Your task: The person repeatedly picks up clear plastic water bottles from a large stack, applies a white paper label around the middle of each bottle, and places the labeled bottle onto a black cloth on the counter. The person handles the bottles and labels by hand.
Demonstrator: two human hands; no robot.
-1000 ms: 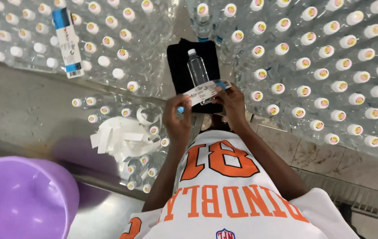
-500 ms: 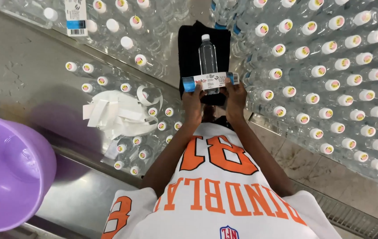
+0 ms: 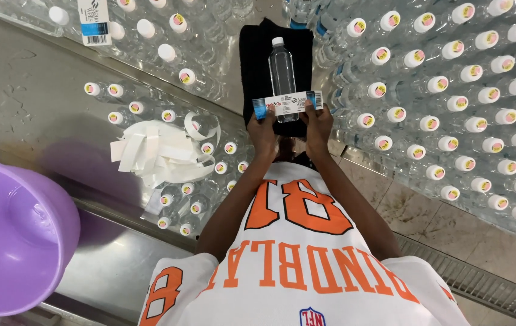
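Left hand [image 3: 263,128] and right hand [image 3: 318,121] each pinch an end of the label [image 3: 287,102] over the bottle [image 3: 282,75]; uneven tension could set it crooked or creased.

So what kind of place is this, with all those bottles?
Probably a small water-bottling or labelling workshop: rows of capped bottles surround a steel table, both hands stretch a label across one bottle, and peeled backing strips lie piled nearby.

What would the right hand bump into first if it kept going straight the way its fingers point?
Probably the label strip the right hand already pinches, then the clear bottle lying on the black cloth, though depth is hard to judge.
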